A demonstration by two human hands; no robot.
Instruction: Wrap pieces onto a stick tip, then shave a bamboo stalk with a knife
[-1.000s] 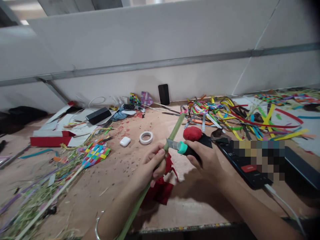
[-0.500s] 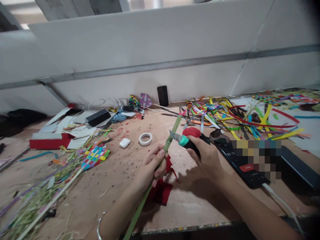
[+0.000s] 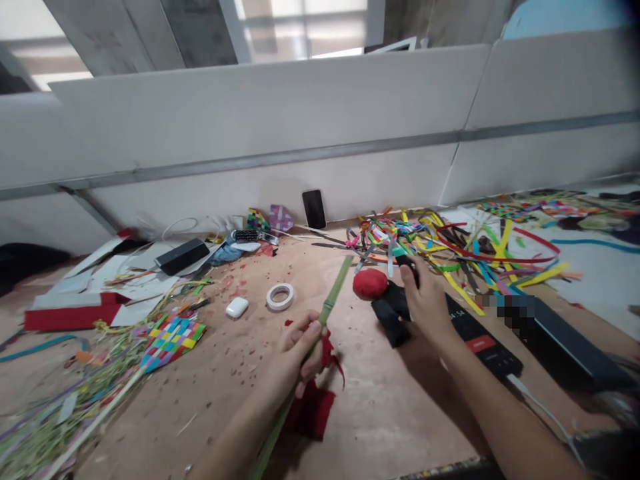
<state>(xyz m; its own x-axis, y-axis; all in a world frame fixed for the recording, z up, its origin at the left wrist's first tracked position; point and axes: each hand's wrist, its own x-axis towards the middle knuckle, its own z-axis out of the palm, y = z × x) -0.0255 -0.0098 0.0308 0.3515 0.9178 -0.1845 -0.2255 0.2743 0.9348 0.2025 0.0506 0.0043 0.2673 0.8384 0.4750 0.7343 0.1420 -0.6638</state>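
Observation:
My left hand (image 3: pixel 301 350) is closed round a green plant stem (image 3: pixel 336 290), which slants up and away from me with its far end free. My right hand (image 3: pixel 425 300) grips a black and teal cutter (image 3: pixel 406 261) near the pile of coloured strips; its blade is hard to make out. Between the hands, a red rounded bundle (image 3: pixel 370 284) lies on the table beside a black object (image 3: pixel 390 321). Red cloth or paper (image 3: pixel 315 410) lies under my left hand.
A tape roll (image 3: pixel 280 297) and white case (image 3: pixel 237 307) lie left of centre. Coloured strips (image 3: pixel 470 247) spread at the back right. A phone (image 3: pixel 314 209) leans on the wall; another phone (image 3: pixel 485 340) lies right. A woven piece (image 3: pixel 173 340) lies left.
My right hand has moved the cutter away from the stem, up and to the right. The pink tip at the stem's far end is now apart from it. The view has tilted up.

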